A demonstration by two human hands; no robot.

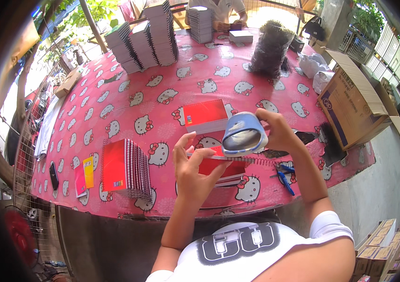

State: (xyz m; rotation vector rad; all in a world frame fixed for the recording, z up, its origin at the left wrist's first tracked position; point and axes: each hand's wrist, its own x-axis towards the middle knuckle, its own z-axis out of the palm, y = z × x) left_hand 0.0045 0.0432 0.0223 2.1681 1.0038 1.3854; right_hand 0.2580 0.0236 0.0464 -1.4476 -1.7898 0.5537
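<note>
My left hand (pixel 193 164) pinches a red notebook (pixel 218 150) edge-on above the table. A thin wire coil (pixel 261 161) runs along its near edge and sticks out to the right. In my right hand (pixel 277 131) is a blue slide sandal (pixel 243 126), gripped at its right side and held against or just over the notebook; I cannot tell if they touch. Under my hands lies a low pile of red notebooks (pixel 230 179), partly hidden. Blue-handled pliers (pixel 285 182) rest to its right. Beyond the sandal sits another red notebook stack (pixel 204 113).
A taller red notebook stack (pixel 114 164) stands left, beside a yellow booklet (pixel 88 171) and a black phone (pixel 54 176). Far back are tall notebook stacks (pixel 162 35), a bag of black coils (pixel 270 49) and another person (pixel 223 9). A cardboard box (pixel 350 103) stands right.
</note>
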